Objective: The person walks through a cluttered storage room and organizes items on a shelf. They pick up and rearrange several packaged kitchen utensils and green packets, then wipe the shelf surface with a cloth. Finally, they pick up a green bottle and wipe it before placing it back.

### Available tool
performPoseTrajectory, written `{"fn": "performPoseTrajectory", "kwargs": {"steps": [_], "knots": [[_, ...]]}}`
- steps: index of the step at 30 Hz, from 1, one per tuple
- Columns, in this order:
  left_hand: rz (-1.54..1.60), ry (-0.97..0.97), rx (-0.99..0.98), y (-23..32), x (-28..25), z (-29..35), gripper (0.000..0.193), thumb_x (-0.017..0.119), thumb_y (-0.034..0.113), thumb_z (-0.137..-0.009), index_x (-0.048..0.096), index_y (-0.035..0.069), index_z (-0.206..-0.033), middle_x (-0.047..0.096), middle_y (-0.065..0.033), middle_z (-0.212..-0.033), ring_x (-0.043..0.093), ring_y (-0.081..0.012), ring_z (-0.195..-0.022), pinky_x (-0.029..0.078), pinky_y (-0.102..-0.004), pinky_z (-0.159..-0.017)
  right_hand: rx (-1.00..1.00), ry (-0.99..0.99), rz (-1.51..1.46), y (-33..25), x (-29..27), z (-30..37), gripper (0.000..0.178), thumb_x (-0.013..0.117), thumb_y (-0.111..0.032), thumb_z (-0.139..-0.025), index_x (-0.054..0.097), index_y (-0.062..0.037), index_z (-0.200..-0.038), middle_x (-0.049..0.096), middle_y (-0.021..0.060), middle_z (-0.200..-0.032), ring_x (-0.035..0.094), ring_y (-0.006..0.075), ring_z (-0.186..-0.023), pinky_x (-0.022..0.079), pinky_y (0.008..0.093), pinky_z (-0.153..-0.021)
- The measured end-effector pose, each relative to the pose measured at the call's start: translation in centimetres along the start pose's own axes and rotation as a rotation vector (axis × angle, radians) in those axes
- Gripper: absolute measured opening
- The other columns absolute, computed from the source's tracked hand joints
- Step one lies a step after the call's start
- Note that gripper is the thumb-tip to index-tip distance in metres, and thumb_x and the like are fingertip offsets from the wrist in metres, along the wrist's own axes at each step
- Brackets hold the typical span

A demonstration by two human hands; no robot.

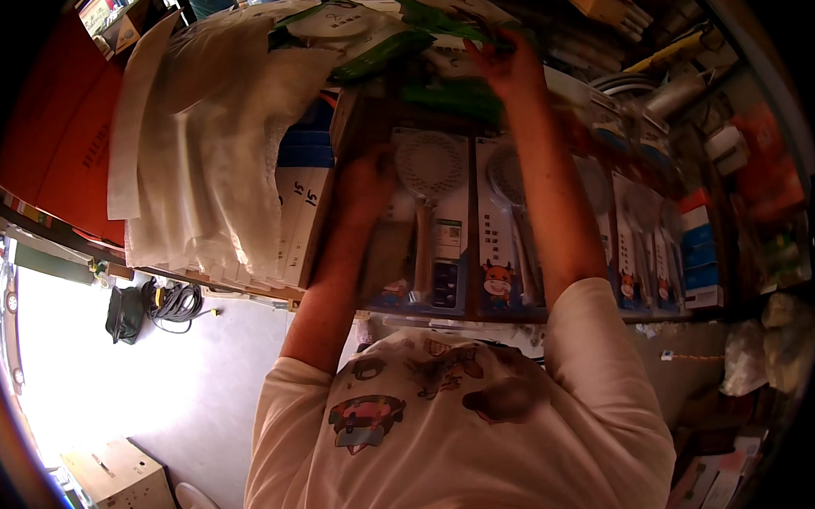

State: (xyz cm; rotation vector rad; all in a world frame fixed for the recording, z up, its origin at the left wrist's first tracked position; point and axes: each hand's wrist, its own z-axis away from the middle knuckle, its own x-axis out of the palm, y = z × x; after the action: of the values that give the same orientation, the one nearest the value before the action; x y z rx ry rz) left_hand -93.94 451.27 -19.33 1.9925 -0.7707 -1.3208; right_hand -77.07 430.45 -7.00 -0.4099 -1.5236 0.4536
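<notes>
My right hand (509, 64) reaches to the far side of the counter, its fingers bent at the edge of a green and clear plastic bag (449, 20). In the shadow nearer to me, my left hand (367, 186) is beside a blister pack (429, 164) with a pale, round-headed, long-handled thing inside, much like a handheld shower head. The left fingers are too dark to make out. More such packs (497, 242) stand in a row to the right, partly behind my right forearm. Left of my left arm is a stack of white cartons (303, 218).
Cloudy plastic sheeting (211, 154) drapes over the cartons. A large red box (53, 132) is at the far left. Small blue boxes (699, 249) end the row at right. On the floor at left are a coiled black cable (174, 301) and a cardboard box (119, 489).
</notes>
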Motion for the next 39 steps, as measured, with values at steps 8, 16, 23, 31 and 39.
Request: {"fn": "performPoseTrajectory", "kwargs": {"steps": [8, 16, 23, 31, 39], "knots": [[0.064, 0.021, 0.043, 0.2, 0.0, 0.1, 0.027, 0.056, 0.015, -0.084, 0.063, 0.010, -0.109, 0.067, -0.0180, -0.092, 0.066, -0.0318, -0.087, 0.051, -0.0388, -0.075, -0.307, 0.236, 0.051, -6.6, -6.6, -0.8, 0.028, 0.056, -0.010, -0.090, 0.051, 0.0038, -0.114, 0.050, 0.0182, -0.113, 0.055, 0.0327, -0.096, 0.052, 0.0577, -0.089], [0.060, 0.013, 0.012, 0.2, -0.2, 0.0, 0.027, 0.056, 0.018, -0.083, 0.065, 0.012, -0.107, 0.067, -0.0191, -0.089, 0.065, -0.0359, -0.084, 0.052, -0.0425, -0.074, 0.005, 0.526, 0.059, -5.8, -13.9, -1.0, 0.043, 0.057, -0.015, -0.090, 0.040, -0.0015, -0.127, 0.051, 0.0197, -0.113, 0.059, 0.0345, -0.095, 0.055, 0.0483, -0.082], [0.066, 0.007, 0.017, -0.1, -0.2, 0.1, 0.026, 0.056, 0.013, -0.084, 0.063, 0.009, -0.109, 0.067, -0.0176, -0.093, 0.066, -0.0300, -0.088, 0.051, -0.0379, -0.076, 0.063, 0.581, 0.044, -4.4, -14.5, -1.4, 0.030, 0.053, -0.007, -0.090, 0.046, -0.0011, -0.118, 0.051, 0.0200, -0.112, 0.051, 0.0354, -0.108, 0.047, 0.0542, -0.094], [0.079, 0.013, 0.022, 0.1, -0.1, 0.0, 0.026, 0.055, 0.016, -0.085, 0.062, 0.008, -0.109, 0.067, -0.0171, -0.095, 0.066, -0.0294, -0.089, 0.050, -0.0366, -0.077, 0.165, 0.241, -0.008, -5.2, -12.4, 2.5, 0.038, 0.051, -0.006, -0.090, 0.041, 0.0059, -0.125, 0.045, 0.0239, -0.126, 0.046, 0.0378, -0.117, 0.044, 0.0521, -0.100], [0.098, 0.005, -0.028, 0.8, -0.9, 0.3, 0.026, 0.056, 0.015, -0.085, 0.062, 0.008, -0.109, 0.066, -0.0189, -0.096, 0.065, -0.0321, -0.089, 0.050, -0.0384, -0.078, 0.283, -0.045, 0.271, -0.8, -2.4, 6.9, 0.040, 0.058, -0.009, -0.089, 0.046, 0.0103, -0.122, 0.051, 0.0270, -0.121, 0.052, 0.0361, -0.115, 0.046, 0.0435, -0.100]]}}
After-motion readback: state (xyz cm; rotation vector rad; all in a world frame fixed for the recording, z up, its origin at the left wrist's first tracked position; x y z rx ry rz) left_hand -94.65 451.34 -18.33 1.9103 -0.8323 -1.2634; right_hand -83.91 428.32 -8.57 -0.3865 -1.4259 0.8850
